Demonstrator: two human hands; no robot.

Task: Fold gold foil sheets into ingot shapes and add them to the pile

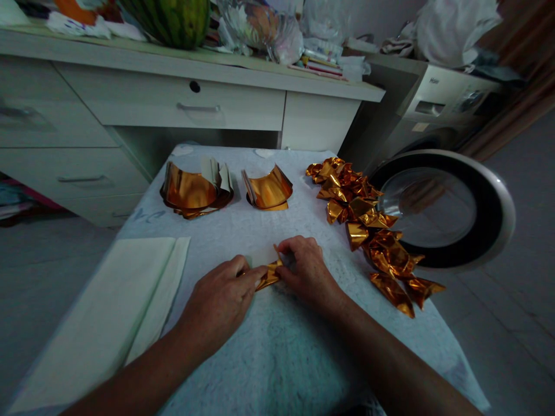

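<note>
Between my hands, low over the cloth-covered table (299, 341), is a small piece of gold foil (269, 276). My left hand (223, 297) pinches its left part, thumb and fingers pressed together. At its right end, my right hand (306, 268) grips the foil between thumb and bent fingers. Beyond them lie a larger curved stack of gold foil sheets (188, 189) and a smaller curved stack (271, 189). A long pile of folded gold foil pieces (358, 202) runs down the table's right side.
Folded pale sheets (104, 306) lie at the table's left. Behind stands a white desk (234, 110) with a watermelon (173, 20) and bags on top. A washing machine (437, 110) has its round door (498, 202) open beside the table's right edge.
</note>
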